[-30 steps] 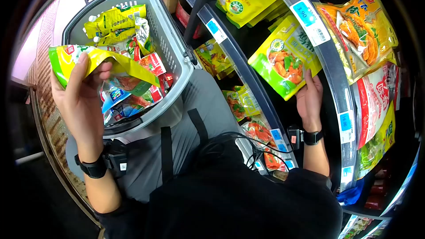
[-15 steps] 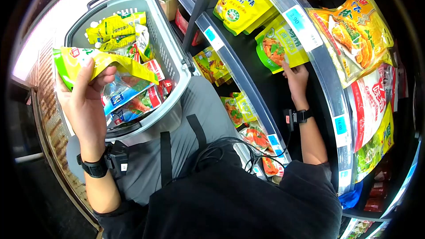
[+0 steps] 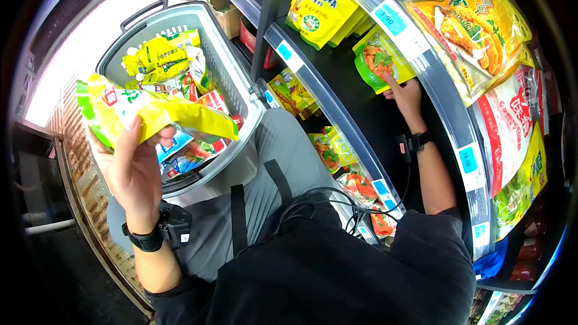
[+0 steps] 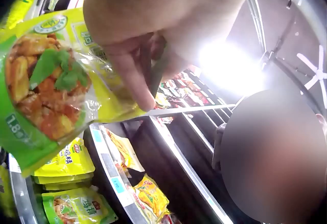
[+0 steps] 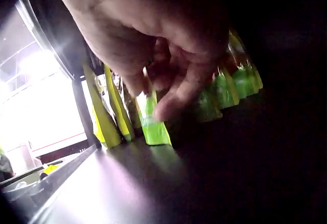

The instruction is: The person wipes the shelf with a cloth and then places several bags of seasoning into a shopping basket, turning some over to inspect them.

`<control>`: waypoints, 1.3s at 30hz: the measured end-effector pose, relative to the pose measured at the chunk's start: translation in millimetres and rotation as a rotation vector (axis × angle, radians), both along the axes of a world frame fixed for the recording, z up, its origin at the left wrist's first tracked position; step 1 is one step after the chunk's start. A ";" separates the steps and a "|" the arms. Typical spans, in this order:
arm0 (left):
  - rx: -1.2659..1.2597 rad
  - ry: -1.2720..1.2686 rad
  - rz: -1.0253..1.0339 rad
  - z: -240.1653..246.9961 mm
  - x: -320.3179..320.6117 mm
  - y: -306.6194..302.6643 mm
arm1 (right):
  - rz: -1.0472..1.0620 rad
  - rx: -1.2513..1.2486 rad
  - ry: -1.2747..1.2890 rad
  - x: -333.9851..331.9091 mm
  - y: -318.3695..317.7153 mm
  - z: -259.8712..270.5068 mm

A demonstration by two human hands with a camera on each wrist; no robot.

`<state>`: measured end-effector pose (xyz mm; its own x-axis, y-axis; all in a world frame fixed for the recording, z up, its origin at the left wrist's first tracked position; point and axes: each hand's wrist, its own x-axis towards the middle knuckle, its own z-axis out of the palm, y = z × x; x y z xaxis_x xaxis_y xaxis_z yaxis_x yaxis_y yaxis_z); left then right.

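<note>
My left hand [image 3: 132, 168] holds a yellow-and-green seasoning pouch [image 3: 186, 114] by its edge, over the near side of a grey shopping basket [image 3: 241, 138]. In the left wrist view, this pouch [image 4: 48, 91] shows a picture of meat pieces with green leaves. At the shelf on the right, my right hand [image 3: 406, 102] pinches the lower edge of a similar yellow-and-green pouch [image 3: 385, 57]. The right wrist view has that pouch [image 5: 153, 124] standing on the dark shelf between my fingers and thumb, with more pouches on both sides.
Several yellow bags [image 3: 159, 51] and red packets lie in the basket. A yellow pouch stack [image 3: 322, 6] stands left of my right hand. Price-tag rails [image 3: 421, 48] edge the shelves, with a large orange bag [image 3: 475, 30] beyond. Cables [image 3: 301, 198] cross my lap.
My right hand has moved its pouch back and up onto the shelf, beside the yellow stack. The left hand still holds its pouch, now turned slightly and shifted right in view.
</note>
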<state>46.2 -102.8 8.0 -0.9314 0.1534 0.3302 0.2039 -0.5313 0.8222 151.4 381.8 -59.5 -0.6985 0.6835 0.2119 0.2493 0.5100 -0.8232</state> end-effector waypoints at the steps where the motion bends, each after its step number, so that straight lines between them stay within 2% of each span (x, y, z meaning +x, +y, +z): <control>1: -0.006 -0.002 0.004 0.0 1.3 -1.4 | -0.007 0.072 -0.173 5.7 -0.5 8.2; 3: -0.009 -0.130 -0.150 0.2 6.6 -8.0 | 0.130 0.052 -0.542 18.8 -0.8 24.0; 4: -0.041 -0.135 -0.115 -0.5 7.3 -7.0 | 0.194 0.021 -0.553 22.4 -16.1 31.2; 5: -0.049 -0.167 -0.166 -0.3 8.9 -8.4 | 0.260 -0.011 -0.566 28.2 -34.1 39.3; 7: 0.089 -0.136 -0.312 4.8 8.8 -4.2 | 0.398 -0.039 -0.532 32.4 -82.7 53.7; 8: 0.119 -0.165 -0.366 6.8 9.7 -5.0 | 0.531 -0.006 -0.463 32.2 -106.7 57.8; 9: 0.131 -0.267 -0.205 -2.1 9.0 -2.8 | 0.655 0.029 -0.388 30.6 -132.2 62.2; 11: 0.076 -0.189 -0.288 3.0 13.8 2.4 | 0.845 0.054 -0.357 23.9 -185.5 82.4; 12: 0.028 -0.176 -0.257 2.0 16.6 4.7 | 0.927 0.065 -0.309 20.6 -205.3 81.2; 13: -0.007 -0.179 -0.316 4.6 20.2 4.8 | 1.007 0.075 -0.261 16.9 -222.1 79.1; 15: -0.063 -0.146 -0.289 0.1 28.6 7.6 | 1.077 0.165 -0.150 7.4 -244.5 69.2; 16: -0.141 -0.140 -0.300 -1.8 30.0 5.1 | 1.021 0.278 -0.062 1.1 -251.5 61.3; 17: -0.105 -0.132 -0.313 3.7 37.0 9.2 | 0.943 0.288 -0.010 -3.7 -257.2 54.8; 19: -0.163 -0.154 -0.363 1.4 44.3 8.3 | 0.893 0.293 -0.058 -11.2 -256.1 44.8; 20: -0.168 -0.034 -0.388 3.0 45.8 10.2 | 0.878 0.287 -0.017 -12.1 -253.9 45.4; 21: -0.133 0.062 -0.429 -1.0 45.7 12.1 | 0.864 0.291 -0.023 -11.4 -250.8 45.1; 23: 0.005 -0.013 -0.613 0.6 46.9 15.6 | 0.962 0.159 -0.015 -9.1 -244.2 44.2; 25: 0.128 -0.006 -0.750 3.3 35.8 23.6 | 0.947 0.079 -0.086 -2.2 -238.6 45.9; 26: 0.101 0.082 -0.739 -0.3 30.1 22.5 | 0.905 -0.289 -0.160 2.9 -233.9 46.9; 27: 0.070 0.024 -0.698 3.1 30.1 21.6 | 0.842 -0.655 -0.227 7.3 -228.1 48.2; 28: 0.049 0.020 -0.680 2.0 27.3 19.9 | 0.781 -0.849 -0.221 10.5 -220.5 51.8; 29: 0.028 0.014 -0.660 0.2 23.9 17.5 | 0.679 -0.839 -0.193 17.5 -210.4 43.7; 31: -0.013 -0.016 -0.615 -2.8 19.1 15.4 | 0.583 -1.043 -0.199 31.3 -185.3 45.0; 33: 0.003 -0.022 -0.589 -4.3 16.2 17.9 | 0.442 -1.074 -0.156 38.9 -173.6 58.7; 39: -0.074 -0.068 -0.493 -8.1 10.3 19.4 | 0.309 -1.083 -0.061 66.8 -137.6 64.3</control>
<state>56.5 -83.4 -0.1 -0.7609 0.6016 0.2431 -0.1119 -0.4906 0.8642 218.2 244.3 4.8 -0.8585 0.2820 -0.4283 0.2915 -0.4188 -0.8600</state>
